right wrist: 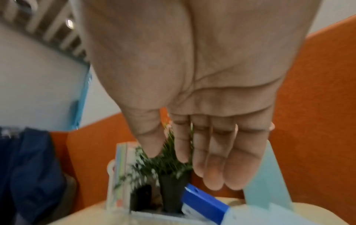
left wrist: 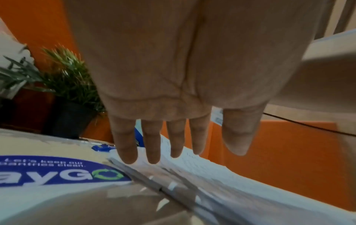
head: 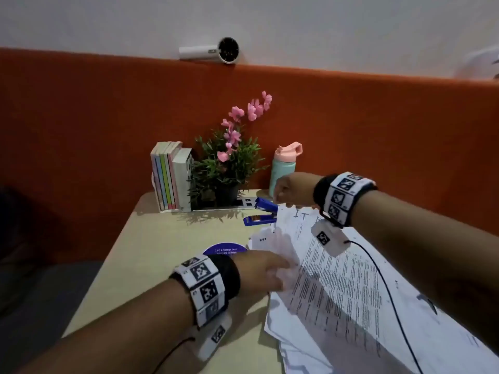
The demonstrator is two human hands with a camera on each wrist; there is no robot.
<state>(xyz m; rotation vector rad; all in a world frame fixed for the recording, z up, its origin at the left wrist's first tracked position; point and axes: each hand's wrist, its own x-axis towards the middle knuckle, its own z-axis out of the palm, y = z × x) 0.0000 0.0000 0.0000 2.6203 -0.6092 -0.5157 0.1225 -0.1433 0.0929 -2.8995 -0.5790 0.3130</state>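
A row of thin pastel books [head: 168, 176] stands in a white rack on the pale yellow desk [head: 162, 252], so they stay up. A black pot [head: 226, 194] holds a green plant with pink flowers [head: 229, 155]. The left hand [head: 259, 271] touches the left edge of the white printed paper stack [head: 337, 287] with straight fingers, likely to keep it still. The blue plastic stapler [head: 263, 211] sits gaping open just beyond the stack. The right hand [head: 290, 188] hovers over it, fingers loose, holding nothing. The teal bottle with a pink lid [head: 283, 168] is shut; its inside is hidden.
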